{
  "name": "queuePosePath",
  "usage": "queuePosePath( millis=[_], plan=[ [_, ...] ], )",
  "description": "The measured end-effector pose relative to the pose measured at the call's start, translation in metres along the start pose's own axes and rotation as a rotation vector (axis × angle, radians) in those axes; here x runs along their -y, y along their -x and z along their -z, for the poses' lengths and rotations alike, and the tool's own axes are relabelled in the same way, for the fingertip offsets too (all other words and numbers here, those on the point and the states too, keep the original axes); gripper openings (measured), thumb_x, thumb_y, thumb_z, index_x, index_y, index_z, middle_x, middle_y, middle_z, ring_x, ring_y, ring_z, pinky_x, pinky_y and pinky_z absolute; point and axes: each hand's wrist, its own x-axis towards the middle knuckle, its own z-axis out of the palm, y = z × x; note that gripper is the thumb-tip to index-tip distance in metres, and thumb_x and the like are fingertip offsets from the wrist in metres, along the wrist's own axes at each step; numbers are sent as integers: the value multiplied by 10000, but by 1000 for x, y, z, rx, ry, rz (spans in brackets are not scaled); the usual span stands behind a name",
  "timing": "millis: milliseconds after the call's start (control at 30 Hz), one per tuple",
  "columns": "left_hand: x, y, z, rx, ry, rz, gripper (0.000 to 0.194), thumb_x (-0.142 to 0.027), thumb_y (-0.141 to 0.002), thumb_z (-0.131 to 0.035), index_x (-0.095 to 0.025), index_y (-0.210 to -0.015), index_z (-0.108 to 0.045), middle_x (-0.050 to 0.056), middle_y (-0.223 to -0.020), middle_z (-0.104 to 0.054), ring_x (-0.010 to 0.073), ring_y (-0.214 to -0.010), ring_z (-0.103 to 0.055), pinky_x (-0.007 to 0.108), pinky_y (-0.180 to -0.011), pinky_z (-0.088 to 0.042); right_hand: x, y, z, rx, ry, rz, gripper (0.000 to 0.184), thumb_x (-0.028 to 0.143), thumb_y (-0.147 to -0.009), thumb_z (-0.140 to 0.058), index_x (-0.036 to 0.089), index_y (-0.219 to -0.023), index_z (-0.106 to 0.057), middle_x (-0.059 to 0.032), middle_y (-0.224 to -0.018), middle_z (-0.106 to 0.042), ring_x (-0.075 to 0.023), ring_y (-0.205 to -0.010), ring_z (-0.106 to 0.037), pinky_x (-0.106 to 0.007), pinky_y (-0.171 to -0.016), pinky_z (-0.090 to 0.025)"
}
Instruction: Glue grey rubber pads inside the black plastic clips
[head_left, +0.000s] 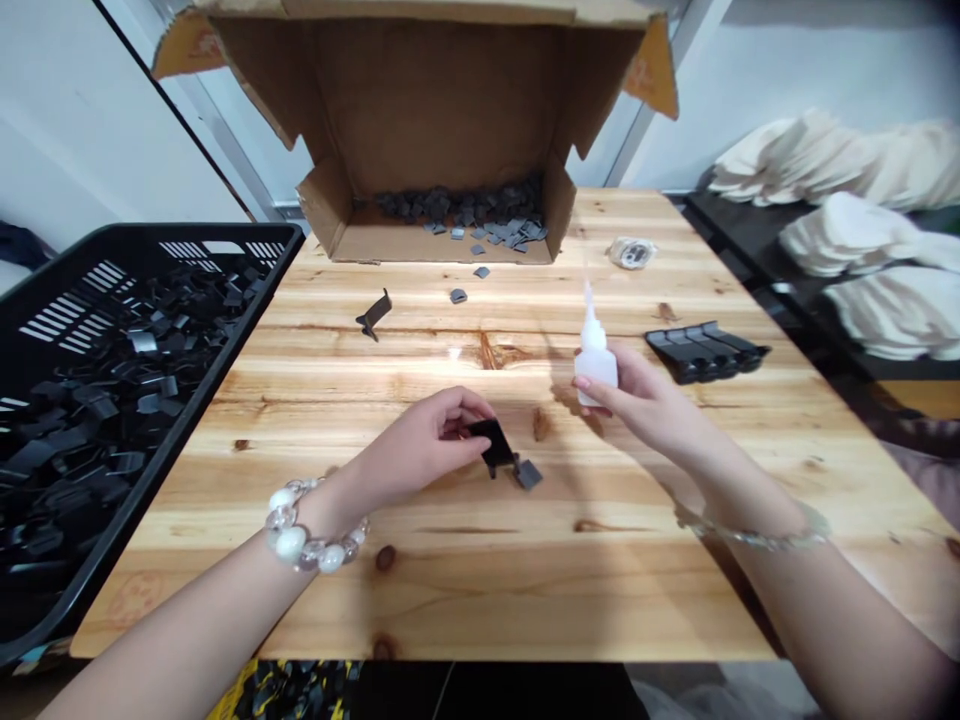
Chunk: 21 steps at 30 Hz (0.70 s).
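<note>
My left hand [427, 445] is closed around a black plastic clip part [496, 445] resting on the wooden table [480, 560], with a small grey square pad [528, 473] at the part's lower end. My right hand [645, 400] grips a small white squeeze bottle [595, 350] upright, nozzle pointing up, a little right of the part. A beaded bracelet circles my left wrist and a thin chain circles my right.
A black crate [45, 600] full of black parts stands at the left. An open cardboard box [442, 140] with grey pads lies at the back. On the table are a loose black part [373, 315], stray pads [458, 296], a row of black parts [705, 350] and a small wrapped item [632, 252]. White cloth is piled at the right.
</note>
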Motion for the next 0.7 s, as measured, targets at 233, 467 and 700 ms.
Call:
queuePosePath(
  millis=[233,467,700],
  plan=[
    [-3,-3,-4,-159,418,70,167,-316,-821,-610,-159,-821,-554,5,-755,-613,130,-700,-617,235,-612,-494,-1,-5,12,-256,-130,145,342,363,-708,-781,232,-929,-554,35,-687,-598,-92,-547,-503,-206,-459,-385],
    [-4,0,-11,25,455,195,161,-304,-848,-564,-165,-860,-485,36,-809,-614,112,-601,-568,206,-471,-429,23,1,13,-384,-463,241,235,222,-659,-793,164,-715,-572,43,-625,-497,-46,-489,-331,-202,-424,-216],
    [-2,0,-8,247,264,149,142,-260,-840,-576,-137,-912,-578,20,-774,-594,112,-691,-554,235,-623,-452,26,5,13,-446,-432,444,305,252,-694,-754,172,-576,-484,62,-443,-378,-65,-412,-293,-226,-392,-188]
  ],
)
